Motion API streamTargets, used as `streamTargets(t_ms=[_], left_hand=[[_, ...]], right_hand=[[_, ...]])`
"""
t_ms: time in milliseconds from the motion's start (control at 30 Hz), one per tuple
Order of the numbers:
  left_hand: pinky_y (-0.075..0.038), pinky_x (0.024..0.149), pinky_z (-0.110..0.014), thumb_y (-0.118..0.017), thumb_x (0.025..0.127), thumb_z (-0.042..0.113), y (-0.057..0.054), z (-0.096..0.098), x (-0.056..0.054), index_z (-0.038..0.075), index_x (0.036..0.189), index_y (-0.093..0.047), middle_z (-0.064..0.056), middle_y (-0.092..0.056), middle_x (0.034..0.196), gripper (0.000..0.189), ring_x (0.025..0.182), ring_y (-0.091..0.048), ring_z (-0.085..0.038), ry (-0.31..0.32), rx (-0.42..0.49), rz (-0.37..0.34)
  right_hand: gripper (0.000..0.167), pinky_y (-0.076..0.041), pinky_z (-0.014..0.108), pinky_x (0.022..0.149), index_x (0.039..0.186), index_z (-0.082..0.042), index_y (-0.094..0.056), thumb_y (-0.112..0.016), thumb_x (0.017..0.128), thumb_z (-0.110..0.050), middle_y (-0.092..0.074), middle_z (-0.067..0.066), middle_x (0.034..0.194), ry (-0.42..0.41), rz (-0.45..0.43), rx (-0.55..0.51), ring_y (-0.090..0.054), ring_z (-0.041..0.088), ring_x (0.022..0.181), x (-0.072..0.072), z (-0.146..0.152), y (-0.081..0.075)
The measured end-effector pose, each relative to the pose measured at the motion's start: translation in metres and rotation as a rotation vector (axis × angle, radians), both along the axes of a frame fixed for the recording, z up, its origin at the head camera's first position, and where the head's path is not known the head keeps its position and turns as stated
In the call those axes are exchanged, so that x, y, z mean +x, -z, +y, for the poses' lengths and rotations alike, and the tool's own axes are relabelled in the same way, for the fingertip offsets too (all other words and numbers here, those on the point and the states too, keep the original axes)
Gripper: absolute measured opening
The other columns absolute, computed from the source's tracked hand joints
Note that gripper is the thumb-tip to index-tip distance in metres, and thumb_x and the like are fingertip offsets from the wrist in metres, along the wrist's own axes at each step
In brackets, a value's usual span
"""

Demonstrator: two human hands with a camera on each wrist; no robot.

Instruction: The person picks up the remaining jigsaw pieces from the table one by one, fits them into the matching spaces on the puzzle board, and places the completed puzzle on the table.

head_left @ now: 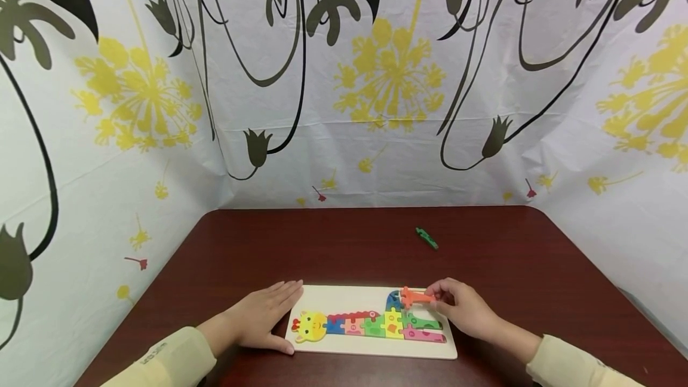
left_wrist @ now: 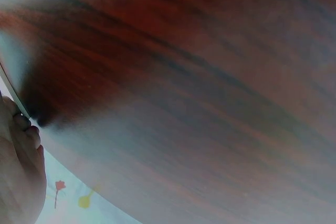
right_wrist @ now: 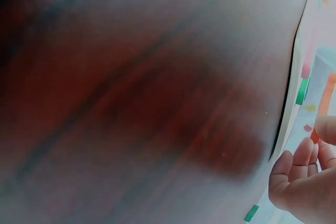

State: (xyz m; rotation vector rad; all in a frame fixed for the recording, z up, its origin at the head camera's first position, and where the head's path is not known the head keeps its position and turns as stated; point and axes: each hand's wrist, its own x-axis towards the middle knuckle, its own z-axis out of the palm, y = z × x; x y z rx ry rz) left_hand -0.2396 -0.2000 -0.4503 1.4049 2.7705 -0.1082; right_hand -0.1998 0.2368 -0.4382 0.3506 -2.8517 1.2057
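A giraffe jigsaw puzzle on a pale board (head_left: pixel 344 295) lies on the dark red table, its yellow head to the left. Blue, pink, green and yellow pieces make up the neck and body. My right hand (head_left: pixel 466 308) pinches an orange puzzle piece (head_left: pixel 416 297) by its right end, over the upper right of the board next to a blue piece (head_left: pixel 394 300). In the right wrist view the orange piece (right_wrist: pixel 326 98) shows between thumb and fingers. My left hand (head_left: pixel 266 317) lies with straight fingers along the board's left edge.
A small green object (head_left: pixel 427 237) lies farther back on the table (head_left: pixel 322 243), right of the middle. A white flowered curtain (head_left: pixel 344 166) hangs behind the table and along both sides.
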Motion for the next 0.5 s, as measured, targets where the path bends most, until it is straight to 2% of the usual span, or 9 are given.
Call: streamTargets(t_ms=[500], left_hand=[[-0.025, 0.113, -0.044, -0.034, 0.083, 0.083, 0.0003, 0.0005, 0.0003, 0.002, 0.153, -0.024, -0.013, -0.021, 0.159, 0.108, 0.144, -0.024, -0.025, -0.003, 0.000, 0.005]], right_hand=[[0.011, -0.040, 0.025, 0.058, 0.099, -0.008, -0.066, -0.070, 0.089, -0.007, -0.052, 0.002, 0.084, -0.076, -0.045, -0.016, -0.048, 0.017, 0.073, 0.0014, 0.0029, 0.0031]])
